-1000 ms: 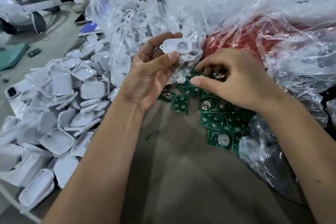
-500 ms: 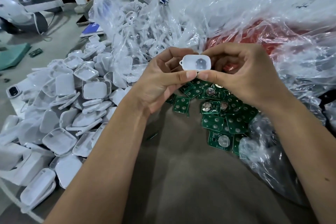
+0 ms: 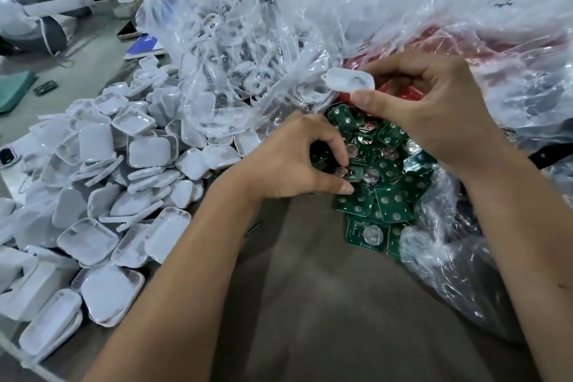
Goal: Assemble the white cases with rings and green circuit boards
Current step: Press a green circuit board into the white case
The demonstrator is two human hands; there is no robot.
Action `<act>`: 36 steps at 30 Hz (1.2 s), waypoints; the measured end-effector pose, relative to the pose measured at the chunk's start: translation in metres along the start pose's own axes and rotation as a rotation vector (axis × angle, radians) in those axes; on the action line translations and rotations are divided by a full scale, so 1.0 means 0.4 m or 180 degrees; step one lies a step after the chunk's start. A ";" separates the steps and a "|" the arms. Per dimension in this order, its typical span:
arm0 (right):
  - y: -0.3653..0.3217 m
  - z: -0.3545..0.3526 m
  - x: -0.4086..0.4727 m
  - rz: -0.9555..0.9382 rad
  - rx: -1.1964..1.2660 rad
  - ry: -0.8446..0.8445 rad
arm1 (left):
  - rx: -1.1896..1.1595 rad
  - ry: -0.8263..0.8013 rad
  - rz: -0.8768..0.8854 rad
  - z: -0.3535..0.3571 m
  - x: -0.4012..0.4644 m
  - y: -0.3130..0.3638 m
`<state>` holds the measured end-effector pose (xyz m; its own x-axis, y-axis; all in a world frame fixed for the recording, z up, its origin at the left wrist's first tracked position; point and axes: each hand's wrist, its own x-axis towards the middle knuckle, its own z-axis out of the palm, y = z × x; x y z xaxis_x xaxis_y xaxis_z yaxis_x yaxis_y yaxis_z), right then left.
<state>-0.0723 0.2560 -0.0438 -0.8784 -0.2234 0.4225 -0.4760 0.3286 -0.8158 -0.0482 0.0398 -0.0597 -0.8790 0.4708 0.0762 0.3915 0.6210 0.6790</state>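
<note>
Head view: two hands; right hand (image 3: 434,115) holds one white case (image 3: 350,80).

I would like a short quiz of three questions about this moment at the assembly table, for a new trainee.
1. True or false: the right hand holds a white case with ring above the green circuit boards.
2. Where do the left hand fingers reach? A) into the pile of white case halves B) into the green circuit boards C) into the clear bag of ringed cases
3. Fill in: the red material behind the right hand lies under clear ____.

Key: 1 true; 2 B; 3 plastic.
</note>
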 end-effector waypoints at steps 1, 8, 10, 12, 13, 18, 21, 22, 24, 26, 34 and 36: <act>-0.001 0.000 0.000 -0.0001 0.0042 -0.0040 | -0.0131 0.0054 -0.0004 -0.004 0.000 -0.006; -0.012 -0.001 -0.009 -0.0043 -0.0369 -0.1678 | -0.1163 0.1833 -0.0584 -0.017 0.019 -0.053; -0.018 0.031 -0.015 -0.0025 -0.0713 -0.1979 | -0.1393 0.2145 -0.0661 -0.023 0.022 -0.066; -0.020 0.054 -0.021 -0.0052 -0.1003 -0.2077 | -0.1694 0.2258 -0.0624 -0.027 0.020 -0.066; -0.019 0.060 -0.023 -0.0088 -0.1107 -0.2098 | -0.1796 0.2259 -0.0595 -0.028 0.017 -0.065; -0.022 0.058 -0.026 -0.0171 -0.1255 -0.2108 | -0.2217 0.1929 -0.0497 -0.036 0.008 -0.041; -0.031 0.049 -0.020 -0.0413 -0.1055 -0.1525 | -0.2304 0.1834 -0.0583 -0.030 0.005 -0.021; -0.032 0.046 -0.017 -0.0605 -0.0981 -0.1143 | -0.2371 0.1820 -0.0644 -0.026 0.006 -0.017; -0.038 0.045 -0.016 -0.0935 -0.0990 -0.0507 | -0.2499 0.1758 -0.0712 -0.015 0.012 -0.011; -0.041 0.052 -0.017 -0.1128 -0.1075 -0.0261 | -0.2435 0.1627 -0.0762 -0.003 0.017 -0.004; -0.031 0.074 -0.011 -0.1356 -0.1024 -0.0132 | -0.2727 0.1438 -0.0786 0.012 0.027 0.012; -0.025 0.085 -0.012 -0.1261 -0.0998 0.0050 | -0.2676 0.1429 -0.0742 0.015 0.026 0.020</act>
<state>-0.0619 0.2225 -0.0510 -0.6270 -0.3738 0.6835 -0.7610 0.4817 -0.4346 -0.0528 0.0533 -0.0579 -0.9996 0.0028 0.0267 0.0265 -0.0624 0.9977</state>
